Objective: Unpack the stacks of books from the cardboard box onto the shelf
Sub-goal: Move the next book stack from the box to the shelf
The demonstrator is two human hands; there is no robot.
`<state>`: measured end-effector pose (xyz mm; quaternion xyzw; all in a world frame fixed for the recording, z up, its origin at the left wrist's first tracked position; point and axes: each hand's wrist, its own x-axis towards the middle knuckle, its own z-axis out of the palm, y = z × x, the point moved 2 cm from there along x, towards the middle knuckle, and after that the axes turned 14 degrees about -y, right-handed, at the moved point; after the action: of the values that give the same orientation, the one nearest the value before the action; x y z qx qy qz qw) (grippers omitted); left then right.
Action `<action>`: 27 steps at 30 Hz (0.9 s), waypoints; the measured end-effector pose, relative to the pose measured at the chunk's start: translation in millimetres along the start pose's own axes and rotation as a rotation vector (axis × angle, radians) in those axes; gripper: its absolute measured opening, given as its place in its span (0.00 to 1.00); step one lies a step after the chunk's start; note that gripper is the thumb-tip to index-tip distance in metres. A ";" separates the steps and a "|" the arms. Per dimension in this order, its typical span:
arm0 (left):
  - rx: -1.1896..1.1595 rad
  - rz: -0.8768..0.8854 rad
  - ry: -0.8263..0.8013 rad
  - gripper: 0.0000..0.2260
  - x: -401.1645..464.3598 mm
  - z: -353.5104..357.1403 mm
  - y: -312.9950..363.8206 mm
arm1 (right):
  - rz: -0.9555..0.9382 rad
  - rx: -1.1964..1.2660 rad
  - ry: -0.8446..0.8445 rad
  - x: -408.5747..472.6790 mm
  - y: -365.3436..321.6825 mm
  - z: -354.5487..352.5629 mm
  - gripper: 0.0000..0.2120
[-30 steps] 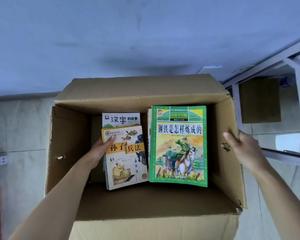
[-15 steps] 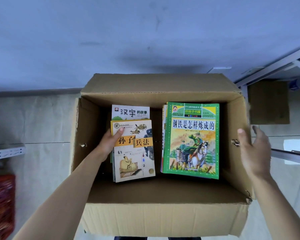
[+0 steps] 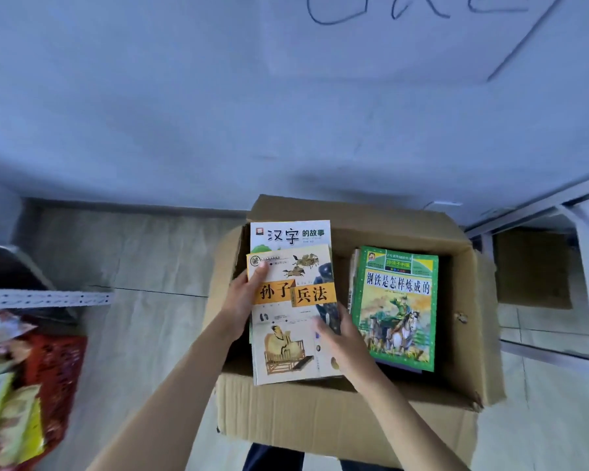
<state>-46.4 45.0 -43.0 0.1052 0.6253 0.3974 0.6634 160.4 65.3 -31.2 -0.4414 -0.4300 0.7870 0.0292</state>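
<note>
An open cardboard box (image 3: 354, 416) stands on the floor in front of me. Raised to the level of the box's rim on its left side is a stack of books (image 3: 293, 321) with a white and orange cover on top and a white cover peeking out behind it. My left hand (image 3: 242, 300) grips the stack's left edge, thumb on the top cover. My right hand (image 3: 340, 341) holds its right edge, fingers over the cover. A second stack with a green cover (image 3: 397, 307) lies in the box's right half.
A metal shelf frame (image 3: 48, 297) juts in at the left, with a red basket of colourful packets (image 3: 31, 385) below it. Another shelf frame (image 3: 538, 205) stands at the right by a brown panel (image 3: 532, 266). A pale wall with drawn lines rises behind the box.
My right hand left the box's right wall and took hold of the left stack. Both hands have lifted that stack up toward the rim. The view shifted, so the box sits further right.
</note>
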 end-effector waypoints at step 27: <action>-0.161 0.591 1.010 0.22 -786.5 -293.4 -27.1 | -0.454 -0.662 -0.836 -320.7 -127.9 634.4 0.19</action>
<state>-226.6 -595.9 469.0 0.0221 0.7758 0.6124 0.1503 -143.7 -403.8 426.0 0.0244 -0.7122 0.6921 -0.1147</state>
